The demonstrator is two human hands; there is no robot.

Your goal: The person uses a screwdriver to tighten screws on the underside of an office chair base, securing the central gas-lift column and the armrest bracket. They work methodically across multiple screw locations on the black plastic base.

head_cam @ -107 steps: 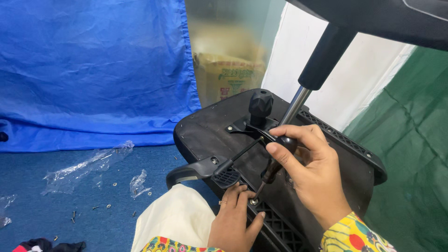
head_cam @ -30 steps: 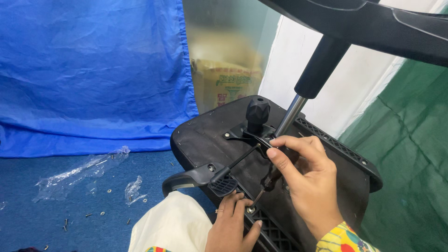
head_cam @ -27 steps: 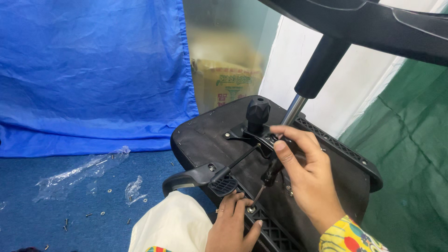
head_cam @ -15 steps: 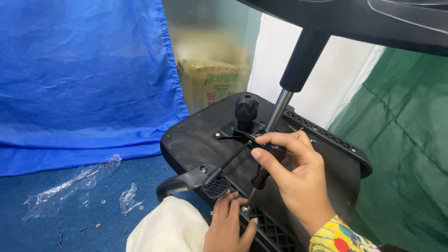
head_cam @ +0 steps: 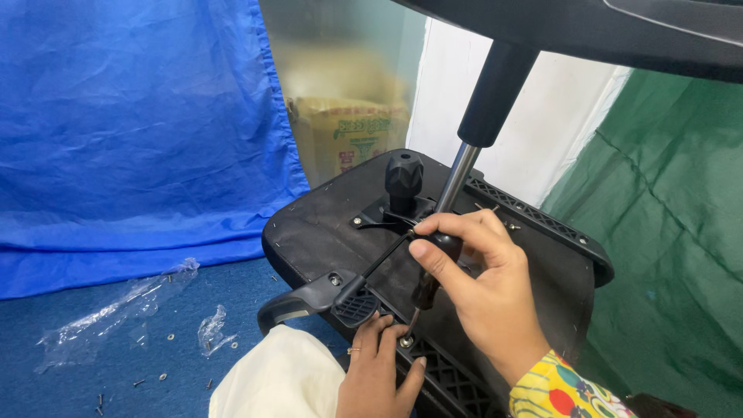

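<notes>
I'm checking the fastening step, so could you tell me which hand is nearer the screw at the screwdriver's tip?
Left. The left hand has its fingertips right beside the screw, while the right hand grips the screwdriver handle higher up.

Makeshift assembly workspace, blue tarp (head_cam: 131,116), cardboard box (head_cam: 352,143), loose screws (head_cam: 166,375)
</notes>
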